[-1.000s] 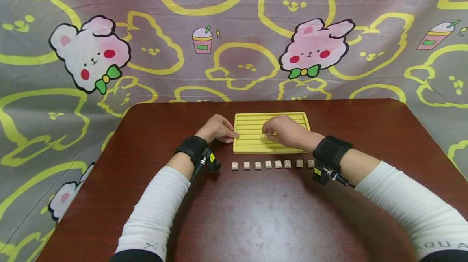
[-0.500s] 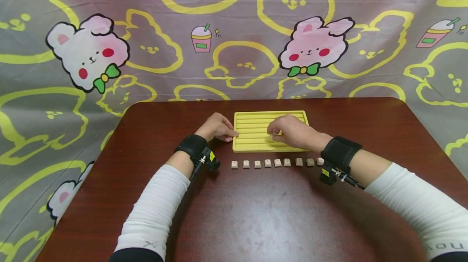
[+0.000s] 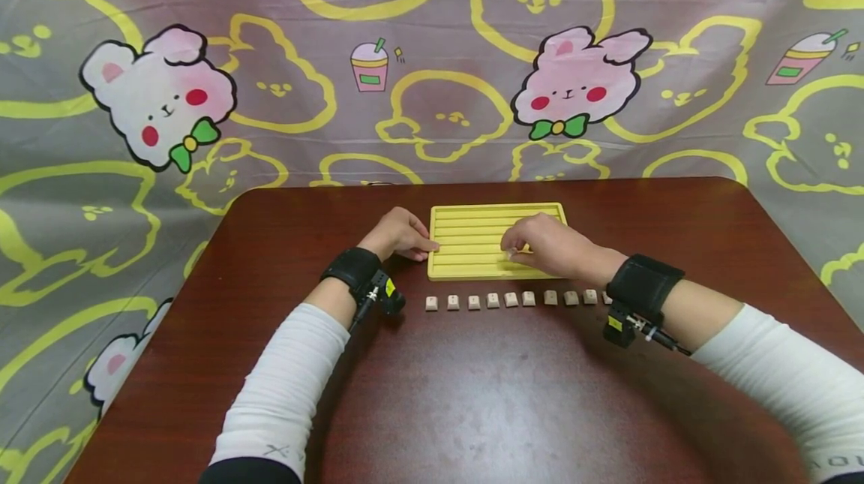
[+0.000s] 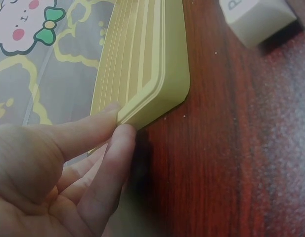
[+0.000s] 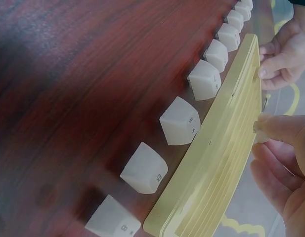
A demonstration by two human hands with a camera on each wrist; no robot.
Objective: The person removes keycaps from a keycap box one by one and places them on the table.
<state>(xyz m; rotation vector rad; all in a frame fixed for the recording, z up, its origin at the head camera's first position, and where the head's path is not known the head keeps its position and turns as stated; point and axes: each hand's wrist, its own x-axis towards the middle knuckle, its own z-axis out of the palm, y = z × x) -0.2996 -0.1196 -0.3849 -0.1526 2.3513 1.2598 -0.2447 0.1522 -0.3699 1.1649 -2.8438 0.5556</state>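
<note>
My left hand [image 3: 402,234] pinches the left rim of a ridged yellow tray [image 3: 466,272], thumb on the top edge and a finger against its side in the left wrist view. Over the tray's right half is my right hand [image 3: 545,242], its thumb and fingers holding a small whitish keycap [image 5: 261,135]. That keycap is mostly covered by the fingertips. In front of the tray runs a row of cream keycaps [image 3: 493,301], printed with characters; one near the right wrist camera [image 5: 145,169] bears a letter B.
A dark reddish-brown table [image 3: 472,386] carries everything. Behind it hangs a patterned cloth [image 3: 445,34] with cartoon bunnies. The right wristband [image 3: 644,289] partly covers the right end of the keycap row.
My right hand has slid to the right across the tray, still pinching the keycap. More keycaps show at the right end of the row. The left hand keeps its grip.
</note>
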